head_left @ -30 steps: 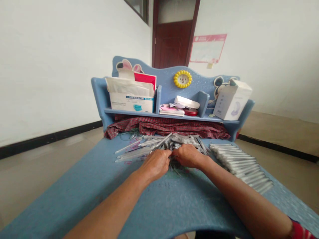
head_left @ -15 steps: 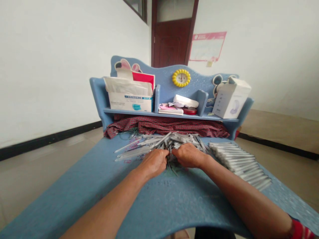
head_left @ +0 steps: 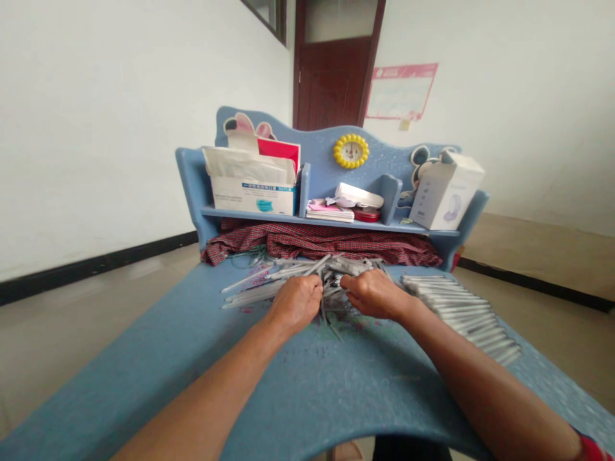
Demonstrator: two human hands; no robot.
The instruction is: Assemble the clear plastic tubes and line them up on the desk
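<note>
My left hand (head_left: 298, 301) is closed at the front of a loose pile of thin clear and grey pen-like sticks (head_left: 348, 264). Beside it on the right, my right hand (head_left: 373, 293) is closed too, with a small gap between the two. What the fingers pinch is too small and blurred to make out. Several long pale tubes (head_left: 252, 294) lie left of my left hand. To the right of my right forearm is a neat stack of grey-white pen-like sticks (head_left: 464, 315), laid side by side.
The blue desk (head_left: 307, 390) has a raised shelf at its back. On it stand a face-mask box (head_left: 252, 195), papers (head_left: 329, 212), a round red tin (head_left: 366, 214) and a white carton (head_left: 446, 192). A red checked cloth (head_left: 331, 243) lies bunched under the shelf.
My hands have moved apart; the right one has shifted slightly right and up, and the left one slightly left. The pile and the stack look the same.
</note>
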